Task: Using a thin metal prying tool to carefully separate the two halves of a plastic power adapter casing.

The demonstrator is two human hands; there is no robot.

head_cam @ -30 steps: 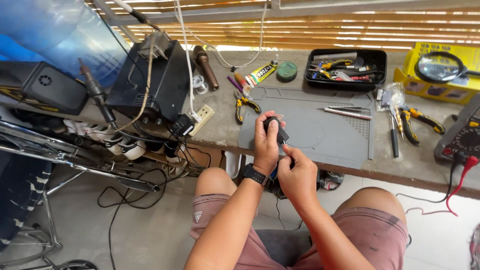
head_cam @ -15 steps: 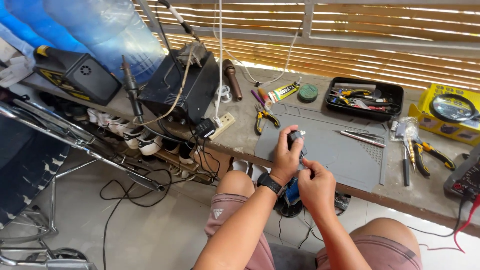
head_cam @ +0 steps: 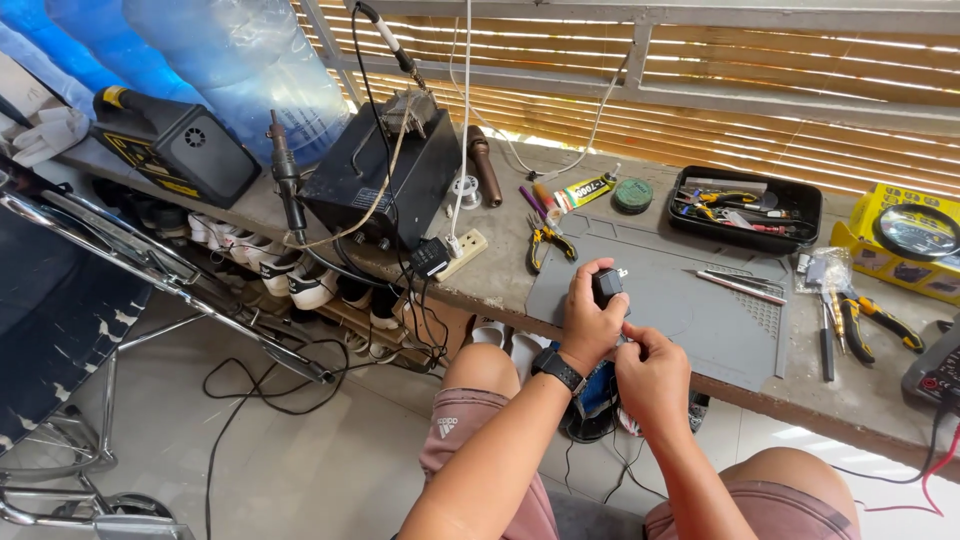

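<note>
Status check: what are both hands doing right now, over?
Left hand gripping small black plug adapter above grey mat. Right hand pinching below it. Pliers nearby, clear of hands.

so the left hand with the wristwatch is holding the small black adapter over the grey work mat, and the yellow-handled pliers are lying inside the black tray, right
Not quite. In the head view the yellow-handled pliers lie on the concrete bench just left of the grey work mat, not inside the black tray. The rest holds: the left hand, wearing the wristwatch, grips the small black adapter over the mat.

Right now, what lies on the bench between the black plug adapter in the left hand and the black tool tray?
In the head view, between the black plug adapter in the left hand and the black tool tray lies only bare grey work mat; the tweezers sit just right of that line.
</note>
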